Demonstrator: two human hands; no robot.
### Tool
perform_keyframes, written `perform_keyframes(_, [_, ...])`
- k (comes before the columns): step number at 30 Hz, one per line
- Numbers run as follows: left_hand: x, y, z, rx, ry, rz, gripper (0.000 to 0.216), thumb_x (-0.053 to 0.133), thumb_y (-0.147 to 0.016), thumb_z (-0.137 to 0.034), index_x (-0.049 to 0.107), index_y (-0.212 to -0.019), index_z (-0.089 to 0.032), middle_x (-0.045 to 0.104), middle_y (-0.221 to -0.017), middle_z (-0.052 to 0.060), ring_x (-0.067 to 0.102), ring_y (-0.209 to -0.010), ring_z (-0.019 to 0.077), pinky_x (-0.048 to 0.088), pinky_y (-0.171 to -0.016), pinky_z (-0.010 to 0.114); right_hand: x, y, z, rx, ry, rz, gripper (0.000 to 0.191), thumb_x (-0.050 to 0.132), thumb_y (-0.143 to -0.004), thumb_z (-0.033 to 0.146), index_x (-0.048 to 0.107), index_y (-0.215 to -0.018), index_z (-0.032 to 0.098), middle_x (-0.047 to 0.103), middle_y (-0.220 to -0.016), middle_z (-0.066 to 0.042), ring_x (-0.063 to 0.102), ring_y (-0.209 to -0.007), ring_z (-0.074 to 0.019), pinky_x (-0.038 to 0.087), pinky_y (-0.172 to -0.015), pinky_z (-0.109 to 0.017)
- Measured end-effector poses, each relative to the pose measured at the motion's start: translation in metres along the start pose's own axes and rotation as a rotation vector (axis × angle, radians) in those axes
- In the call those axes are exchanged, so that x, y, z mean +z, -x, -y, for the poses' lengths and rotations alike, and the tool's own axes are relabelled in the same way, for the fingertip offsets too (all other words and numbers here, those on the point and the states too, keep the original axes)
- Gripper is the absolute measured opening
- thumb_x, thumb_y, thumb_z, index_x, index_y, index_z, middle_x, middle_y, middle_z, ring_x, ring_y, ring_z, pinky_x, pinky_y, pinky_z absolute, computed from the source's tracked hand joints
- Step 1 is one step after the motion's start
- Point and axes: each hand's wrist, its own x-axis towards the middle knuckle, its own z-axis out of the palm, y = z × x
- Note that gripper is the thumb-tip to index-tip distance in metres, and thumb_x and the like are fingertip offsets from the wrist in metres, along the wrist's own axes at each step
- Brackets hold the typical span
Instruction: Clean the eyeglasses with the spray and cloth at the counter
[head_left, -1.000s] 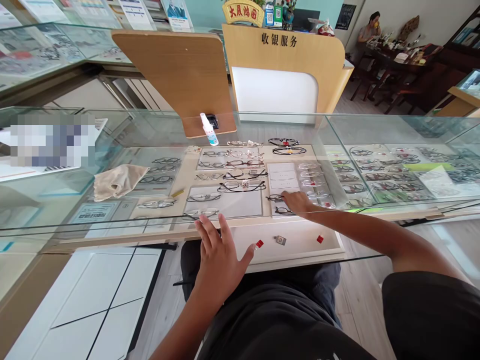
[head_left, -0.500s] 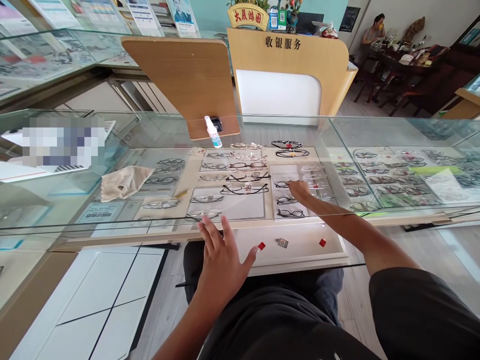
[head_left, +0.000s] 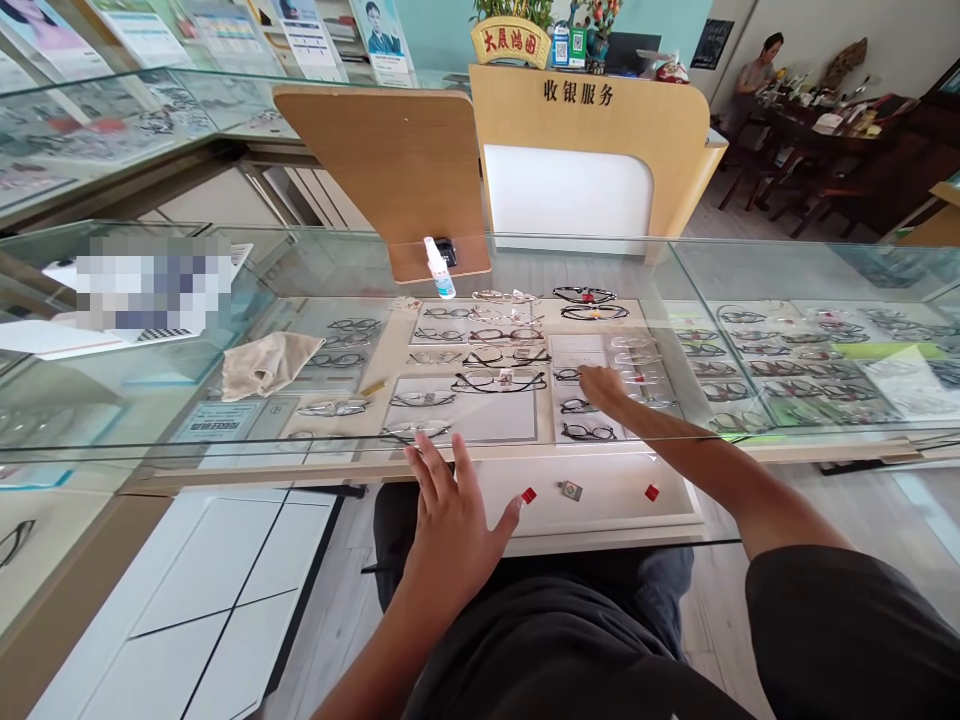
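Observation:
My right hand [head_left: 602, 388] reaches over the display case, its fingers closed at the right end of a pair of dark eyeglasses [head_left: 568, 375]. Those glasses lie on a pale panel [head_left: 577, 350], with two more dark pairs [head_left: 589, 433] in the same column nearer me. My left hand [head_left: 455, 525] is open, fingers spread, its fingertips by the case's front edge close to a thin-framed pair [head_left: 416, 433]. Beside my left thumb is a small red tag [head_left: 529, 496] in the pulled-out white drawer [head_left: 615, 517]. A grey tag [head_left: 571, 491] and another red tag [head_left: 652, 492] lie there too.
A beige cloth [head_left: 271, 365], a white spray bottle [head_left: 440, 270] and a blurred-out paper stand [head_left: 225, 290] are on the glass counter. Rows of eyeglasses [head_left: 799, 368] fill the right section. Behind stand a wooden chair [head_left: 390, 170] and a cashier desk [head_left: 585, 110]. A person [head_left: 759, 75] sits at a far table.
The whole view has shifted slightly to the left, so everything appears a little further right. Both hands keep nearly the same positions over the case.

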Motion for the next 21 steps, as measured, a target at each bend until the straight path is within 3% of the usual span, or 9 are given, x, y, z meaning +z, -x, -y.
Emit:
perform_keyframes(6, [-0.002, 0.001, -0.002, -0.002, 0.013, 0.000, 0.114, 0.058, -0.104, -0.061, -0.012, -0.178, -0.010, -0.020, -0.181, 0.036, -0.015, -0.169, 0.0578, 0.035, -0.124, 0.081, -0.008, 0.040, 0.021, -0.101, -0.092, 0.026, 0.042, 0.072, -0.106, 0.042, 0.067, -0.140, 0.019, 0.071, -0.140, -0.012, 0.073, -0.119, -0.0264, 0.065, -0.101, -0.049])
perform_keyframes(9, [-0.001, 0.001, -0.002, -0.001, 0.018, -0.012, 0.114, 0.060, -0.103, -0.060, -0.010, -0.178, -0.009, -0.019, -0.181, 0.036, -0.015, -0.169, 0.0577, 0.033, -0.126, 0.080, 0.001, 0.077, 0.039, -0.219, -0.164, 0.129, 0.035, 0.069, -0.107, 0.044, 0.072, -0.129, 0.017, 0.075, -0.129, -0.010, 0.074, -0.112, -0.0241, 0.063, -0.097, -0.045])
perform_keyframes(13, [0.000, 0.001, -0.002, -0.009, 0.025, -0.004, 0.111, 0.056, -0.104, -0.062, -0.008, -0.179, -0.010, -0.019, -0.182, 0.035, -0.016, -0.169, 0.0568, 0.033, -0.125, 0.080, 0.004, 0.129, 0.052, -0.418, -0.284, 0.310, 0.028, 0.067, -0.103, 0.044, 0.083, -0.113, 0.023, 0.083, -0.108, -0.007, 0.076, -0.101, -0.0220, 0.054, -0.081, -0.029])
perform_keyframes(18, [-0.001, 0.001, -0.001, -0.001, 0.006, 0.015, 0.111, 0.051, -0.106, -0.066, -0.009, -0.178, -0.008, -0.020, -0.181, 0.036, -0.020, -0.169, 0.0559, 0.034, -0.125, 0.079, -0.047, 0.175, 0.043, -0.650, -0.530, 0.512, 0.028, 0.074, -0.093, 0.048, 0.086, -0.102, 0.023, 0.080, -0.084, -0.002, 0.068, -0.073, -0.0153, 0.045, -0.067, -0.026])
perform_keyframes(19, [-0.001, 0.001, -0.001, 0.003, 0.005, 0.018, 0.111, 0.051, -0.106, -0.066, -0.010, -0.178, -0.008, -0.021, -0.181, 0.036, -0.021, -0.169, 0.0556, 0.034, -0.125, 0.079, -0.061, 0.179, 0.039, -0.660, -0.616, 0.478, 0.028, 0.073, -0.094, 0.048, 0.085, -0.100, 0.024, 0.077, -0.078, 0.000, 0.064, -0.067, -0.0138, 0.044, -0.065, -0.025])
perform_keyframes(21, [-0.001, 0.001, 0.000, 0.004, 0.013, 0.018, 0.112, 0.052, -0.105, -0.065, -0.011, -0.178, -0.009, -0.023, -0.181, 0.034, -0.021, -0.169, 0.0553, 0.035, -0.125, 0.078, -0.089, 0.177, 0.029, -0.621, -0.738, 0.277, 0.027, 0.069, -0.097, 0.047, 0.083, -0.099, 0.024, 0.072, -0.069, 0.003, 0.056, -0.058, -0.0120, 0.040, -0.060, -0.025])
